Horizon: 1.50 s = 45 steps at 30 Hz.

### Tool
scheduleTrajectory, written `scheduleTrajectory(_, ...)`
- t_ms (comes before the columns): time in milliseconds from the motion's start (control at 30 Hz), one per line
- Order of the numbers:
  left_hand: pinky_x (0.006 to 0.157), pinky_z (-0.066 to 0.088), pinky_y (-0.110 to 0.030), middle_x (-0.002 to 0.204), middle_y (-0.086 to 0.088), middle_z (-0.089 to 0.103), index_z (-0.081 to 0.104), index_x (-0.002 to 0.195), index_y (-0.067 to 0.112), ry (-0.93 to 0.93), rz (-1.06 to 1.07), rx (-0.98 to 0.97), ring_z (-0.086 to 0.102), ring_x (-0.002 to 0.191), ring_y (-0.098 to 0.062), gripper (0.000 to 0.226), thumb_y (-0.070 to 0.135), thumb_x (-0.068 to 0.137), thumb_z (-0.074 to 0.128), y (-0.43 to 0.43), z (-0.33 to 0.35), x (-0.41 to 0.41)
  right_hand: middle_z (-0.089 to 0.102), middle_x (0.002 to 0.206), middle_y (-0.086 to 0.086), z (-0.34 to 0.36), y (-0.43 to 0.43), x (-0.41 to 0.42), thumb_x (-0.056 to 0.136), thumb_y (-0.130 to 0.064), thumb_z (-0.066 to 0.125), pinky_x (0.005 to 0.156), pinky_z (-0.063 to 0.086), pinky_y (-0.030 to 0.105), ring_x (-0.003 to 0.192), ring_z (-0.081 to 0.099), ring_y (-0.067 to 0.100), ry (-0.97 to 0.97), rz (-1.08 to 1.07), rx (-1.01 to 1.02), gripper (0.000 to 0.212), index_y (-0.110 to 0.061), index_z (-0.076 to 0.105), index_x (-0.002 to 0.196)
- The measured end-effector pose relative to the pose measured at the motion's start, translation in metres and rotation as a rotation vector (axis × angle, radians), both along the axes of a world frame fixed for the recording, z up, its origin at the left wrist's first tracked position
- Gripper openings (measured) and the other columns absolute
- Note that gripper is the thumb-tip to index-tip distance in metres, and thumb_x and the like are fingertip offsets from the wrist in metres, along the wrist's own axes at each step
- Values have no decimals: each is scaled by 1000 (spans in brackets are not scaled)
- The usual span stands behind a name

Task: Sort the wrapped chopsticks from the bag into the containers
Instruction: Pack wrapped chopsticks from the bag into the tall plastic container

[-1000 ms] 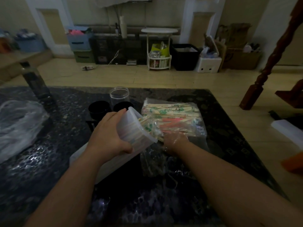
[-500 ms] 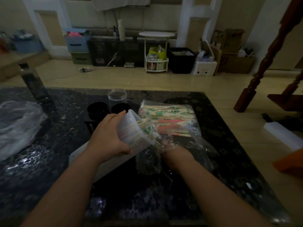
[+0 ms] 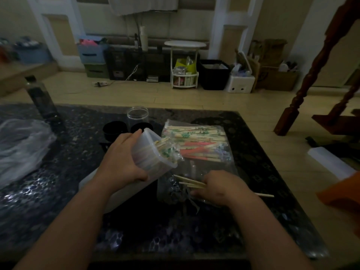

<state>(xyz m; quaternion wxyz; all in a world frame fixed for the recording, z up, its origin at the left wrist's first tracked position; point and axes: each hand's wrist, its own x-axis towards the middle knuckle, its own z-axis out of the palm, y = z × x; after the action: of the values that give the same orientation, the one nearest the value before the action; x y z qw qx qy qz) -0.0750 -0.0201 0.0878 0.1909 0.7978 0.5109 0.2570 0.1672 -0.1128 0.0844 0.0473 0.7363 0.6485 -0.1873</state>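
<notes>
My left hand [image 3: 122,158] grips a translucent plastic container [image 3: 150,151], tilted with its open mouth toward the right and packed with wrapped chopsticks. My right hand [image 3: 218,187] holds a small bundle of wrapped chopsticks [image 3: 190,182] low over the table, their tips pointing left toward the container. Behind them lies a clear plastic bag [image 3: 196,141] of wrapped chopsticks with green and red printing. A clear round jar [image 3: 137,114] and two black cups [image 3: 113,129] stand at the back.
The dark speckled table [image 3: 58,191] carries a crumpled clear plastic bag [image 3: 21,145] at the left and a dark bottle [image 3: 41,98] behind it. A white lid or tray [image 3: 120,195] lies under the container. Wooden furniture legs [image 3: 303,84] stand to the right.
My right hand has drawn back from the bag toward me, now holding a few wrapped chopsticks. The left hand keeps the tilted container in about the same place.
</notes>
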Motion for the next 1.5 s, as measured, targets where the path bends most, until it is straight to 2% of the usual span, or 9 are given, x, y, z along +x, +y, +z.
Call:
scheduleTrajectory(167,87,30,-27,128,11,32,29,152,22,-18,-10,1,35,120,-11,126,35,35,75,-5,2,-1,54,73,-6,18,1,-6,89,-55,54,66,40,29,83,60,21,7,66,227,35,-26,55,71)
scheduleTrajectory(333,89,34,-30,128,13,31,27,152,26,3,-66,-13,36,119,-12,131,50,30,70,-10,0,1,64,81,1,28,4,-10,91,-41,56,61,30,29,79,61,27,-122,124,804,23,-21,65,86)
scheduleTrajectory(533,98,37,-35,137,8,33,28,152,27,28,-96,-15,37,126,-19,133,57,29,67,-7,-5,5,52,77,7,10,14,-6,97,-29,44,52,42,33,63,48,24,172,152,1308,37,-8,58,70)
scheduleTrajectory(733,93,35,-31,140,9,34,28,152,30,46,-95,-7,38,125,-16,127,46,35,77,-3,-9,7,54,85,-3,8,23,-10,101,-38,39,64,40,23,74,53,9,536,-80,1264,40,-14,63,80)
scheduleTrajectory(867,92,34,-30,141,7,34,29,152,28,46,-90,1,37,125,-15,129,47,33,75,-2,-10,7,61,76,16,19,21,-21,104,-24,45,48,49,19,61,66,20,1121,-325,1209,30,-6,61,86)
scheduleTrajectory(967,92,36,-31,139,7,35,29,151,28,37,-87,-2,38,125,-16,131,55,29,68,-3,-9,7,62,64,4,23,20,-25,104,-26,44,48,49,20,54,63,22,1310,-464,1159,38,3,60,85)
scheduleTrajectory(1233,96,35,-30,140,10,33,30,151,29,61,-129,-19,37,126,-13,131,56,28,68,-4,-9,8,62,60,5,20,24,-34,103,-31,47,54,58,36,54,62,21,1406,-500,980,38,-12,60,73)
scheduleTrajectory(1400,100,38,-33,139,8,36,32,151,28,53,-146,-17,39,126,-14,131,55,28,68,-6,-9,8,65,59,-10,16,26,-34,92,-27,68,50,45,16,50,57,-4,1234,-378,577,17,-21,70,76)
scheduleTrajectory(1500,102,37,-34,142,7,35,32,151,29,53,-141,-24,37,128,-15,133,57,27,68,-6,-9,7,58,55,-9,14,29,-36,89,-17,69,45,39,16,46,51,0,1428,-456,533,11,-14,68,79)
